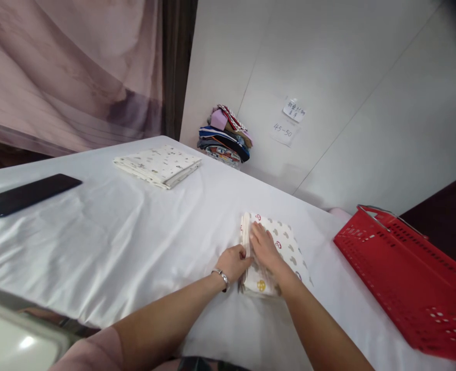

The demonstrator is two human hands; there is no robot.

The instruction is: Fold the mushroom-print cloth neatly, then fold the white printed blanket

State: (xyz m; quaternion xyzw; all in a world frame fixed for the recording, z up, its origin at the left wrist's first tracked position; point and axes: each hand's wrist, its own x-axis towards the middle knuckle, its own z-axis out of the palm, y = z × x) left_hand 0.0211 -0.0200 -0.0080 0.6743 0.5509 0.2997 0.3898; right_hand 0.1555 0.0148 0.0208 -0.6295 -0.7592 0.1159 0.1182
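Note:
A folded cream cloth (286,238) printed with grey, red and yellow shapes lies on the white-covered table (143,252) in front of me. My left hand (232,263), a bracelet on its wrist, is closed at the cloth's left edge, with thumb and fingers pinching the layers there. On top of the same cloth rests my right hand (265,247), fingers stretched out and flat near that left edge. The lower layers of the cloth are partly hidden by my hands.
Another folded printed cloth (158,164) lies farther back on the left, and a black phone-like slab (30,193) is at the far left. A red plastic basket (402,283) stands at the right. Behind the table are stacked folded fabrics (224,136) against a wall with paper notes (284,132).

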